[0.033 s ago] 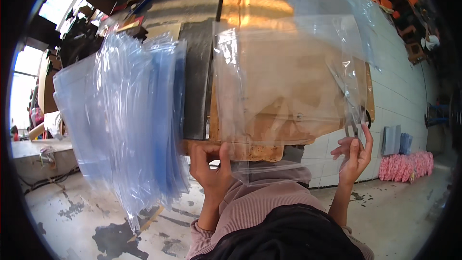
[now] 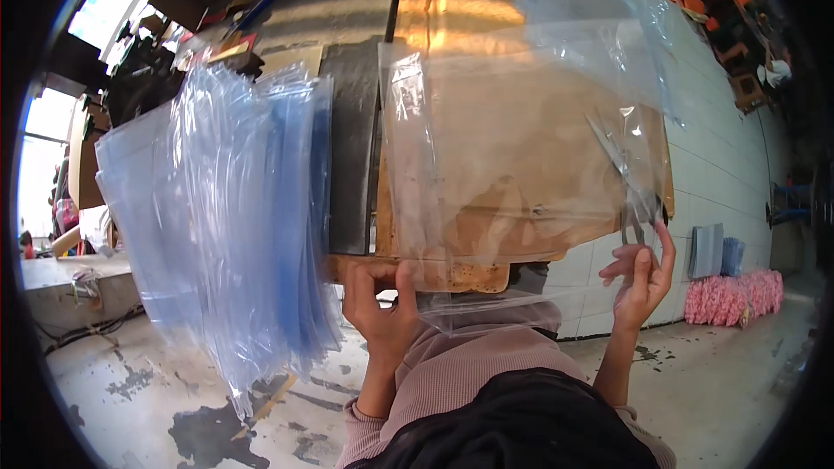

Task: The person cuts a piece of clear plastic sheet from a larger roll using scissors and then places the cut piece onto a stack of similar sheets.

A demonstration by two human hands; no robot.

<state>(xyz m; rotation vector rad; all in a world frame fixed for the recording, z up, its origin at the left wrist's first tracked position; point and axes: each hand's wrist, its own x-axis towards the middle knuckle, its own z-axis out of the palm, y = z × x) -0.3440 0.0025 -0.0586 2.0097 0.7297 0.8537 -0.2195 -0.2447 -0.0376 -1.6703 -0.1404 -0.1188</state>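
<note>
Head view: a person holds a clear plastic bag flat over a bench and works at its right edge with scissors.
Stack of bags (image 2: 226, 234): to the left of the left hand, a thick pile of bluish clear bags hangs over the bench edge toward the floor. It looks ready to slide; a pull on the bag beside it could drag some sheets down.
Left hand (image 2: 380, 304): closed on the lower left edge of the clear bag, thumb on top, fingers curled under the bench edge. If this grip loosens, I think the film will slip and wrinkle.
Clear bag (image 2: 512, 148): between the two hands, spread over the brown board, its lower edge hanging a little past the bench. The film is thin and shiny, so a fold is easy to miss, and a cut through a fold would damage both layers.
Brown board (image 2: 521, 226): under the bag, above both hands, worn and uneven at its lower edge near the left hand. The rough edge may catch the film.
Scissors (image 2: 621, 174): just above the right hand, blades pointing up and left over the bag's right side. I cannot tell if the blades are open. A slanted cut is the main risk, because the bag is not stretched tight.
Right hand (image 2: 643, 274): partly closed, fingers in or at the scissor handles, thumb up. The bag edge lies close to these fingers, so a slip could nick a finger.
</note>
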